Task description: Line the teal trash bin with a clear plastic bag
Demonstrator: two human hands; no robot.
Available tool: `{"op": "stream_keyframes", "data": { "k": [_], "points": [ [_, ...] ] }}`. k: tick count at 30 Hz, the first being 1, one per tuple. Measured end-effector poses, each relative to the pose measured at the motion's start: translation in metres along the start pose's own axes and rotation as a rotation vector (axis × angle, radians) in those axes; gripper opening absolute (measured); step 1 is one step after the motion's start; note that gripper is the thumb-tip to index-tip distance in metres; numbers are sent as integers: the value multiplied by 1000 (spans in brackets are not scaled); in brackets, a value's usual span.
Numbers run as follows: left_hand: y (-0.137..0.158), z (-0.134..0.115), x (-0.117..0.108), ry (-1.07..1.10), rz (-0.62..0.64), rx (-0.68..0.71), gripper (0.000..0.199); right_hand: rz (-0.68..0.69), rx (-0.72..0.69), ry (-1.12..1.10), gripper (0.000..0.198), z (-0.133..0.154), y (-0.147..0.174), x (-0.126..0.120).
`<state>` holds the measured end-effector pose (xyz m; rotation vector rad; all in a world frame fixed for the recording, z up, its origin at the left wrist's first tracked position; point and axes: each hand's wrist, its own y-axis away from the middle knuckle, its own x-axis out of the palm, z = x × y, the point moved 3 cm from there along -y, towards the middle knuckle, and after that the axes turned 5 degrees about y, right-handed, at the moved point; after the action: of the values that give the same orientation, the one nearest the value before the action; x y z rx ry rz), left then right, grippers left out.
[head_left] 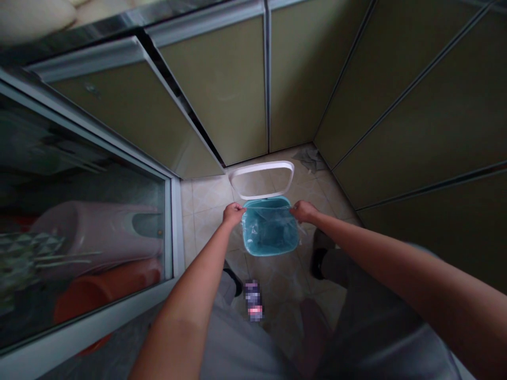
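Bin (270, 238) sits on the tiled floor (206, 203) in the far corner between the cabinet doors, just ahead of the person's feet. It's teal, with a clear bag (266, 220) draped inside; the white ring lid (262, 179) is tipped up and back at the far rim. Left hand (233, 214) is at the bin's left rim, fingers (237, 210) closed in a pinch on the bag edge. Right hand (303, 211) mirrors it on the right rim, fingers curled shut on the bag edge there. Both arms are stretched out, bag mouth pulled roughly taut between the two hands. The step looks like seating the bag over the rim. To do it well, I'd judge: keep tension even on both sides so the film doesn't bunch, fold the edge down over the outside of the rim with equal overlap left and right, and keep the grip low on the edge, since thin film tears if yanked from one point. Near rim looks less covered than the sides, though it's hard to tell through the clear plastic. Lid ring should stay clear of the bag edge until it's seated. A grey rag (311, 158) lies on the floor past the bin, against the right cabinets; a small blurred packet (253, 300) lies near the feet; glass door on the left with tubs behind it.
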<state>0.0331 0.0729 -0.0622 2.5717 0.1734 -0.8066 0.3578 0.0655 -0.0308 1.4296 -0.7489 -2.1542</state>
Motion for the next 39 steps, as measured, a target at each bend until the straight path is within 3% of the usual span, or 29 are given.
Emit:
{"op": "stream_keyframes", "data": {
  "k": [17,26,35,39],
  "points": [
    [-22,21,-29,128,-88,-67,15,-96,-45,15,36,45,-32,-16],
    [-26,23,-37,147,-114,-83,16,35,34,-198,26,45,-36,-21],
    [-33,19,-44,7,-72,14,25,-79,52,-333,30,34,-50,-33],
    [-40,15,-45,32,-15,64,33,-195,34,-213,26,41,-47,-37]
  ]
}}
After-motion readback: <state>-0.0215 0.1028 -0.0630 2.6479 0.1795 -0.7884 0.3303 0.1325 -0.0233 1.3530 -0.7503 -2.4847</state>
